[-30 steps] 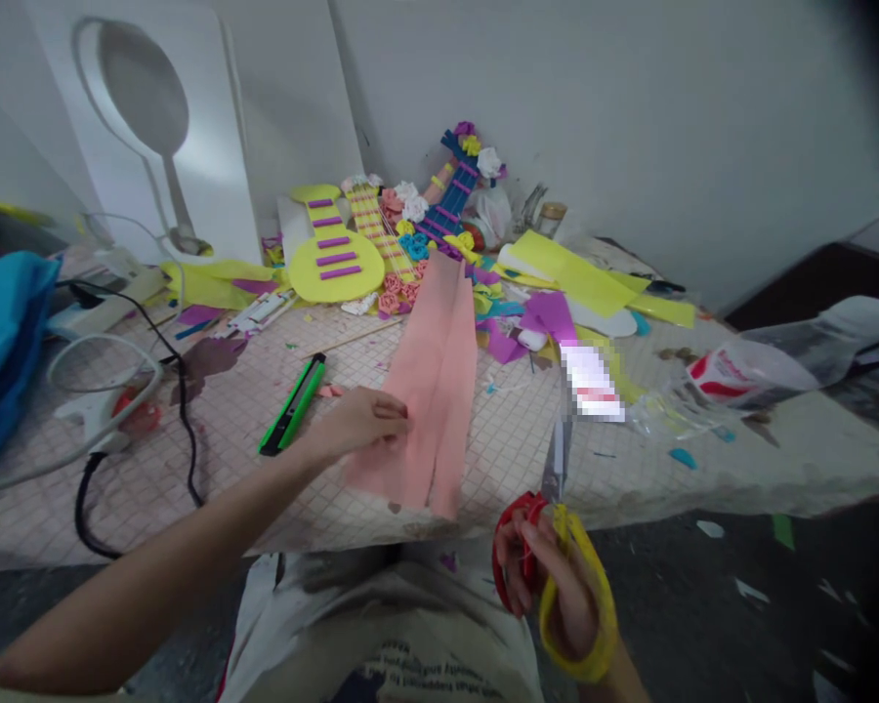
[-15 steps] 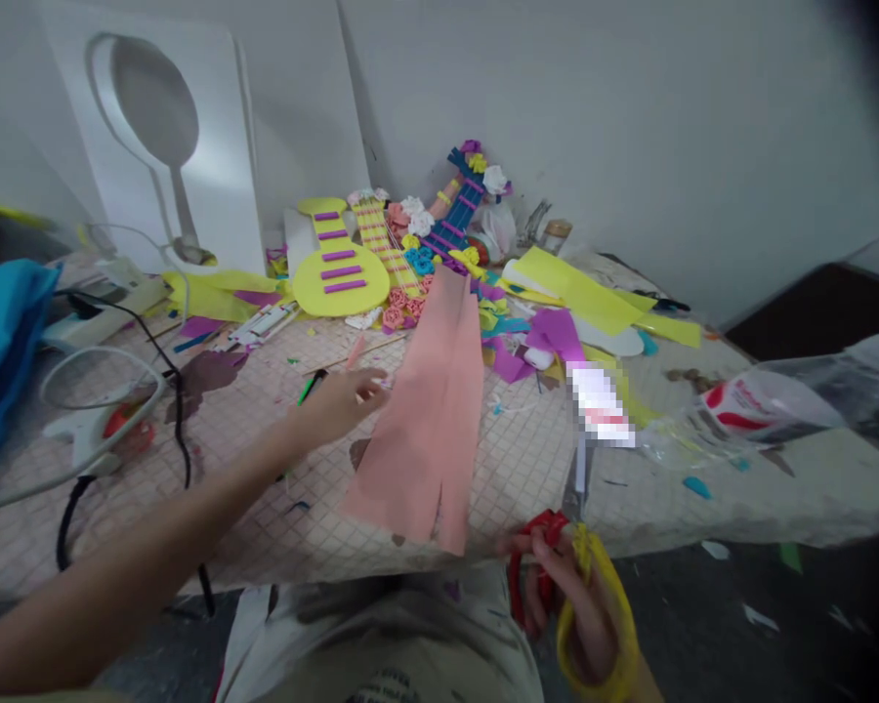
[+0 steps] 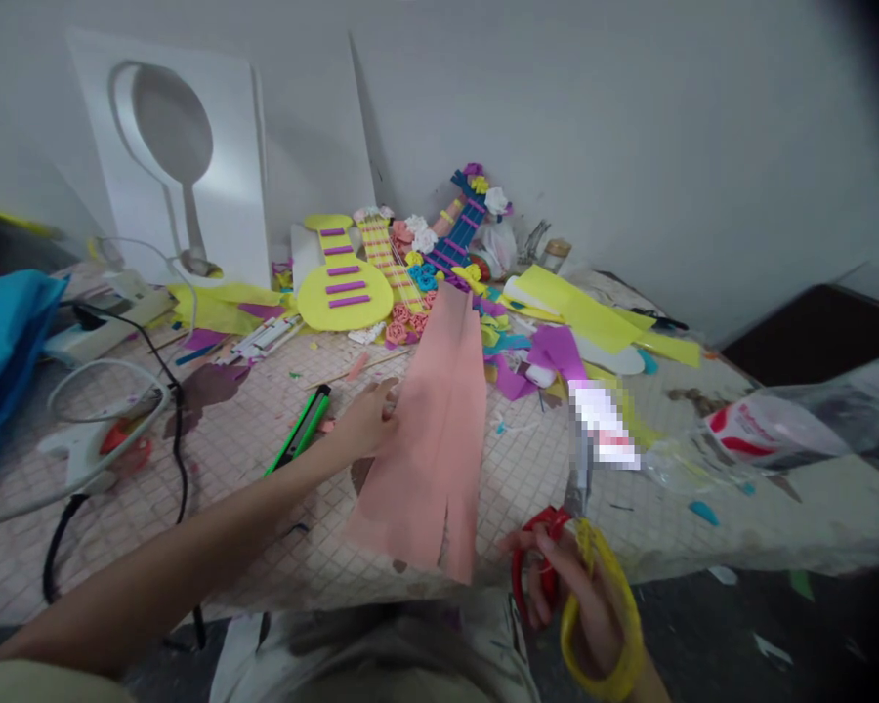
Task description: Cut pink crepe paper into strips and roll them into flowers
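Observation:
A long pink foam sheet [image 3: 436, 430] lies on the tiled table [image 3: 527, 459], slit partway up from its near end. My left hand [image 3: 366, 422] rests at the sheet's left edge, fingers curled against it. A green utility knife [image 3: 300, 430] lies just left of that hand. My right hand [image 3: 575, 596] is below the table's front edge, its fingers through the red and yellow handles of a pair of scissors [image 3: 578, 527] whose blades point up and away.
Yellow foam guitars [image 3: 344, 278] and foam flowers pile up at the back. Yellow and purple sheets [image 3: 578, 308] lie right of them. A glue gun [image 3: 92, 444] with cables is at left, a plastic bag [image 3: 769, 425] at right, and a white board [image 3: 176, 166] leans on the wall.
My left hand left the pink sheet, reached toward the knife area, then came back to the sheet's left edge. The scissors hand stayed low at the front.

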A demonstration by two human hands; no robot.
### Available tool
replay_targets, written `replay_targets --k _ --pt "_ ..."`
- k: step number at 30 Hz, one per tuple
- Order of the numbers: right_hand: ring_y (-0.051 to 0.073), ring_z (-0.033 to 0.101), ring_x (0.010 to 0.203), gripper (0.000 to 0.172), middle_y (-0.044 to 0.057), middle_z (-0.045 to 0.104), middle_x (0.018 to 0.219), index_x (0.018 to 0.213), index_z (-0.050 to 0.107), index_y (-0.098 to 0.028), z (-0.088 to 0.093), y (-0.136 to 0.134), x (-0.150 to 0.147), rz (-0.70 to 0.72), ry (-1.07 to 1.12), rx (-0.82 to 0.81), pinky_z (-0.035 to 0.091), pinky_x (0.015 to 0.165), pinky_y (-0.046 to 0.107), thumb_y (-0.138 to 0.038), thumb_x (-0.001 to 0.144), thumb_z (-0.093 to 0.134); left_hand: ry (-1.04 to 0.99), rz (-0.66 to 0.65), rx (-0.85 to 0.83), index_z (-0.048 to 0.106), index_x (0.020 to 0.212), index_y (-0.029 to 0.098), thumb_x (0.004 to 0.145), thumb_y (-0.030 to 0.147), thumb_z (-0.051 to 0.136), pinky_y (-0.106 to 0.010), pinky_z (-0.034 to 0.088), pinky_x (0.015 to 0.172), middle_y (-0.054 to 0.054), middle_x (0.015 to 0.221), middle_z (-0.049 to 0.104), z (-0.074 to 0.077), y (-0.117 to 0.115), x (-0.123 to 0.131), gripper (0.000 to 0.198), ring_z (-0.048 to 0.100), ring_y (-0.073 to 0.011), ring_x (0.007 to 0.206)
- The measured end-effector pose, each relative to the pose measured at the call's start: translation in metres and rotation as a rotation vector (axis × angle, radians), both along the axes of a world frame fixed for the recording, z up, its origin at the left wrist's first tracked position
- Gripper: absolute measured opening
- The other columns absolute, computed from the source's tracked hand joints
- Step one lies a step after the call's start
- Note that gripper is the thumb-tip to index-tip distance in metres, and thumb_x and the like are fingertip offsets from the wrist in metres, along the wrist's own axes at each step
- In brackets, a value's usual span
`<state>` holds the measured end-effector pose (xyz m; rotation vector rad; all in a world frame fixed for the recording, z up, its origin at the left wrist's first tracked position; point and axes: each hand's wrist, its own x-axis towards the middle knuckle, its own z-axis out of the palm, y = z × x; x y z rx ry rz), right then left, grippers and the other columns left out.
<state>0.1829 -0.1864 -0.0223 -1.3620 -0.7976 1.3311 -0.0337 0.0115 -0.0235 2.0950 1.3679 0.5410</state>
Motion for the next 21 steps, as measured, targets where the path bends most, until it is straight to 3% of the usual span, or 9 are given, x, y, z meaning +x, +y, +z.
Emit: replay_targets --k 8,13,16,19,21 --pt "0.009 0.042 0.027 0.037 -0.004 0.046 0.032 0.067 0.052 -0.017 0.003 0.000 -0.001 -0.057 0.034 -0.007 0.032 0.032 0.019 -0.053 0.072 0.059 -0.100 -0.027 -0.135 0.049 0.119 0.010 0.065 0.012 0.049 -0.024 0.048 0.064 -0.010 0.098 0.067 0.010 0.020 0.001 0.054 0.063 -0.0152 0.074" --pt "0.008 0.042 0.028 0.038 -0.004 0.046 0.033 0.068 0.053 -0.016 -0.001 0.000 0.000 -0.012 0.025 -0.011 0.033 0.033 0.019 -0.053 0.076 0.056 -0.085 -0.050 -0.142 0.048 0.124 0.014 0.072 0.020 0.046 -0.026 0.048 0.065 -0.008 0.095 0.070 0.044 0.046 -0.028 0.052 0.064 -0.0182 0.079" --pt "0.008 0.041 0.027 0.041 -0.002 0.047 0.033 0.068 0.055 -0.015 -0.005 0.000 -0.003 0.047 0.031 -0.037 0.032 0.032 0.018 -0.055 0.078 0.052 0.014 -0.035 -0.133 0.054 0.119 0.013 0.064 0.020 0.054 -0.024 0.047 0.063 -0.009 0.092 0.070 0.066 0.075 -0.051 0.055 0.064 -0.0202 0.078" --pt "0.009 0.041 0.027 0.046 -0.002 0.046 0.032 0.070 0.058 -0.014 -0.006 0.000 -0.008 0.121 0.059 -0.087 0.031 0.032 0.018 -0.058 0.079 0.048 0.108 0.009 -0.102 0.055 0.117 0.009 0.059 0.020 0.059 -0.024 0.046 0.067 -0.013 0.101 0.068 0.077 0.100 -0.070 0.058 0.063 -0.0218 0.084" --pt "0.008 0.041 0.028 0.048 -0.002 0.045 0.032 0.070 0.059 -0.014 -0.006 0.000 -0.012 0.177 0.048 -0.109 0.030 0.033 0.018 -0.059 0.080 0.047 0.144 0.046 -0.061 0.053 0.119 0.009 0.063 0.025 0.059 -0.026 0.045 0.073 -0.015 0.109 0.065 0.079 0.102 -0.080 0.059 0.061 -0.0223 0.089"
